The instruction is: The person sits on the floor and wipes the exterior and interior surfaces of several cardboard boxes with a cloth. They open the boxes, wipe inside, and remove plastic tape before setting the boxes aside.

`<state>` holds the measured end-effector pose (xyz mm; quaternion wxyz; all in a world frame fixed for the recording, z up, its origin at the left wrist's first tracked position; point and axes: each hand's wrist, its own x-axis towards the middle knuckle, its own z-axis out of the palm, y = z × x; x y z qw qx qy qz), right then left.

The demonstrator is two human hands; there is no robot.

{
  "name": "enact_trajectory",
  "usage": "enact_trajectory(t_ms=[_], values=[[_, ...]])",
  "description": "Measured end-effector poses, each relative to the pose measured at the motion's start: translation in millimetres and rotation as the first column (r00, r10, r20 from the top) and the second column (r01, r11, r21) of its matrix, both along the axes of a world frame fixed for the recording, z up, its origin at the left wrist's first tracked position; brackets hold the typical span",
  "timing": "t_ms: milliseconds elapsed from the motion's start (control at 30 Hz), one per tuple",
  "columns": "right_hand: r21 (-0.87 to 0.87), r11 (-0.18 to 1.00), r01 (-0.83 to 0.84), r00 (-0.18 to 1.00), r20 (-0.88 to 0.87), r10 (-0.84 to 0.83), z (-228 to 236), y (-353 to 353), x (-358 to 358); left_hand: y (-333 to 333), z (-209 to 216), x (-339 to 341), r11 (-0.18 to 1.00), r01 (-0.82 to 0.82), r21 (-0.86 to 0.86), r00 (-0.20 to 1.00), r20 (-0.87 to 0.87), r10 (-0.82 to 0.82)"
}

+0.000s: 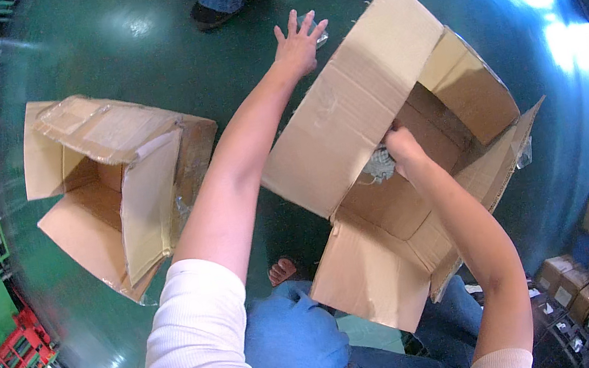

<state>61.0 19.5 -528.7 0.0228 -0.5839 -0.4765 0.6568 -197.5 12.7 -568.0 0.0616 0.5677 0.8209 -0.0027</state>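
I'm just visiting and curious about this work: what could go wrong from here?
The right hand is inside the large box, so the cardboard might scrape the right forearm. The left hand, spread open, seems not to grip the box, so the box could shift.

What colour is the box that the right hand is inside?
The box is light brown cardboard; the head view shows it best.
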Motion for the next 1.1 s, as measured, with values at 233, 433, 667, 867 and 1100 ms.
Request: enact_trajectory(t_ms=[233, 433, 667, 867, 1100], values=[[0.169, 0.688, -0.706, 0.664, 0.496, 0.56, 48.8, 28.0, -2.8, -43.5, -11.8, -7.2, 0.995, 0.105, 0.004, 0.994, -0.018, -0.104], [0.249, 0.286, -0.925, 0.379, 0.603, 0.702, 110.2, 38.1, 10.9, -200.6, 51.2, 48.3, 0.86, -0.473, 0.19, 0.791, 0.523, 0.318], [0.289, 0.308, -0.906, 0.418, 0.499, 0.759, 118.5, 27.3, 20.8, -296.3, 79.4, 92.5, 0.914, -0.316, -0.254, 0.906, 0.204, 0.37], [0.239, 0.13, -0.962, 0.259, 0.656, 0.709, 128.4, 16.4, 33.6, -241.6, 183.7, 77.0, 0.901, -0.349, -0.256, 0.811, 0.4, 0.428], [0.157, 0.124, -0.98, 0.199, 0.701, 0.684, 166.5, 12.3, 56.4, -122.4, 174.9, 89.0, 0.856, -0.169, 0.488, 0.965, 0.259, 0.043]])
